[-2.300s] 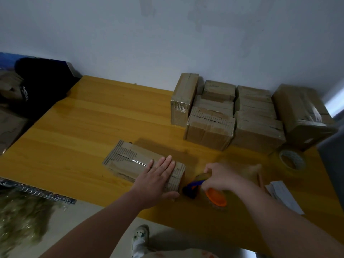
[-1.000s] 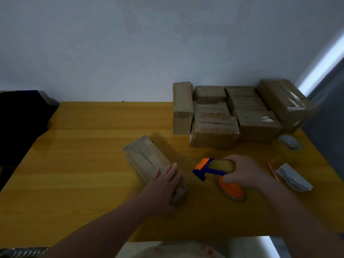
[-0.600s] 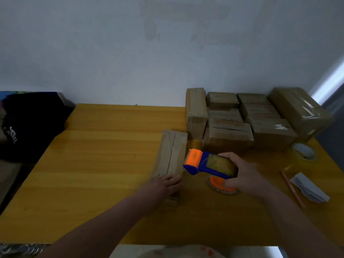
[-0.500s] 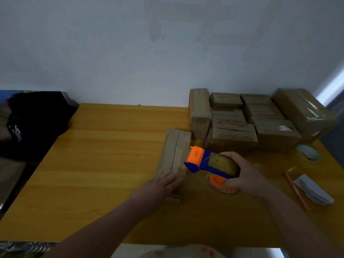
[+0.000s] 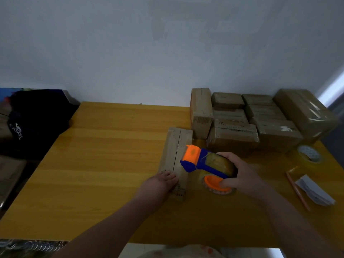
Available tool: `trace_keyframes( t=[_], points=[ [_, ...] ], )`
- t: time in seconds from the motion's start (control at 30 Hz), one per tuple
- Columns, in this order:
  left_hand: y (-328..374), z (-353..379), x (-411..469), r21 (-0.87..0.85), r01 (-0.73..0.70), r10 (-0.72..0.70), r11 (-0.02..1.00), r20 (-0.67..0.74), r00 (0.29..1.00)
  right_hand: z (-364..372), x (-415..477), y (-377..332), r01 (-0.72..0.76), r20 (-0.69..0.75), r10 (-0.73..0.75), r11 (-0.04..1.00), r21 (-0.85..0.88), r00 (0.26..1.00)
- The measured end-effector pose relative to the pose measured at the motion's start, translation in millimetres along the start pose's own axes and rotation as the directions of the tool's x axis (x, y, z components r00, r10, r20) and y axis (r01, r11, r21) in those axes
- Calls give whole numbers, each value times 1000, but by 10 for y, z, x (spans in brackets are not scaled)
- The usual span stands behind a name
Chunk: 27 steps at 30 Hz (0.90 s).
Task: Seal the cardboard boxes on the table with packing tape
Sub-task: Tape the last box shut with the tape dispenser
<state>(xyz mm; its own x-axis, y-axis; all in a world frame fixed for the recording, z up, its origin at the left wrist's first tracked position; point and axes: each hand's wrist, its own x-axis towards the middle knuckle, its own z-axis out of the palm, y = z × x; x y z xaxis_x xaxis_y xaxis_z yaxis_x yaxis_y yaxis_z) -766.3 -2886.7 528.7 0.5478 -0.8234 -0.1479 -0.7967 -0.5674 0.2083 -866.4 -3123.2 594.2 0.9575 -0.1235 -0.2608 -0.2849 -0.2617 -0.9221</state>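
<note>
A long flat cardboard box [image 5: 176, 146] lies on the yellow wooden table [image 5: 104, 155], its length running away from me, with a dark seam down its top. My left hand [image 5: 162, 182] rests flat on the box's near end, fingers straight. My right hand [image 5: 237, 175] grips a blue and orange tape dispenser [image 5: 199, 162] with a roll of tape in it. The dispenser's orange head hovers at the box's right edge, about midway along.
Several more cardboard boxes [image 5: 242, 120] stand packed together at the table's far right against the wall. A spare tape roll [image 5: 310, 153], a pencil [image 5: 297, 190] and folded paper [image 5: 314, 190] lie at the right edge. A black cap [image 5: 31, 120] sits left of the table.
The box was turned from a slant until its length points away from me. My left hand slid to its near end. My right hand lifted the dispenser from the table to the box.
</note>
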Motion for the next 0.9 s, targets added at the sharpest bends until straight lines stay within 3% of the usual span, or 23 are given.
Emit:
trace_keyframes(
  t=[0.1, 0.17, 0.2, 0.23, 0.27, 0.3, 0.33, 0.37, 0.47, 0.63, 0.9],
  points=[
    [12, -104, -21, -375, 75, -121, 924, -101, 987, 11, 12, 1, 30, 0, -30, 999, 12, 1000],
    [17, -169, -18, -670, 152, -365, 726, -189, 912, 27, 7, 7, 42, 0, -42, 999, 11, 999],
    [20, -206, -6, -822, 217, -513, 526, -104, 852, 34, 5, 14, 49, 6, -49, 999, 2, 999],
    [37, -257, 17, -933, 268, -591, 240, 78, 803, 36, -3, 19, 57, 13, -57, 998, -14, 998],
    [61, -324, 41, -947, 315, -559, -57, 291, 776, 38, -13, 22, 65, 18, -64, 997, -29, 998],
    [78, -394, 47, -892, 360, -458, -273, 449, 767, 42, -25, 20, 73, 21, -73, 997, -34, 997],
    [84, -449, 47, -830, 409, -353, -379, 538, 766, 47, -41, 12, 84, 25, -83, 996, -32, 996],
    [94, -495, 38, -792, 444, -274, -420, 577, 769, 53, -53, 1, 95, 32, -94, 995, -30, 995],
    [134, -581, 1, -786, 434, -220, -440, 563, 797, 65, -77, -7, 112, 47, -112, 994, -16, 993],
    [167, -568, -25, -847, 350, -341, -399, 492, 801, 82, -130, 20, 114, 48, -114, 993, 2, 992],
    [117, -485, -57, -944, 323, -573, -65, 300, 763, 186, -182, -37, 129, 85, -117, 980, -155, 989]
  ],
)
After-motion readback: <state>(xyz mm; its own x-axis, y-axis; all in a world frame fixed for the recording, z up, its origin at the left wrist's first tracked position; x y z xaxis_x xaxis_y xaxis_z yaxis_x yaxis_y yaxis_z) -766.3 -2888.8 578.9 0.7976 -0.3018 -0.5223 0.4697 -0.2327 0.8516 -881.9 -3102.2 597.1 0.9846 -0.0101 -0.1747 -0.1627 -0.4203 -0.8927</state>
